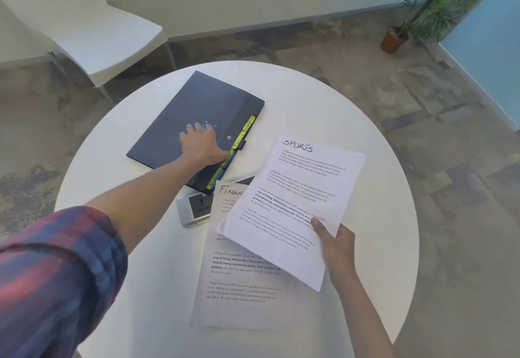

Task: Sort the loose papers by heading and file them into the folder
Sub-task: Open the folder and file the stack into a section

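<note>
Our left fingers lie spread and straight on the cover of the folder, and the thumb sits at its tabbed edge, near the yellow and blue tabs. The left hand presses flat; it grips nothing. Our right hand pinches the "SPORTS" sheet at its lower corner, with the thumb on top and the other fingers hidden under the paper. The sheet is lifted and hangs over the "FINAN..." sheet, which lies flat on the table, just near the folder.

We judge that the task is at an early or middle step: the folder looks closed, 1 sheet is in hand and not yet filed, and at least 1 more waits on the table. How many sheets are already inside, we cannot tell.

The table is round and white. A small socket box stands beside the papers. Around it we see a patchy floor, a white chair and a potted plant.
</note>
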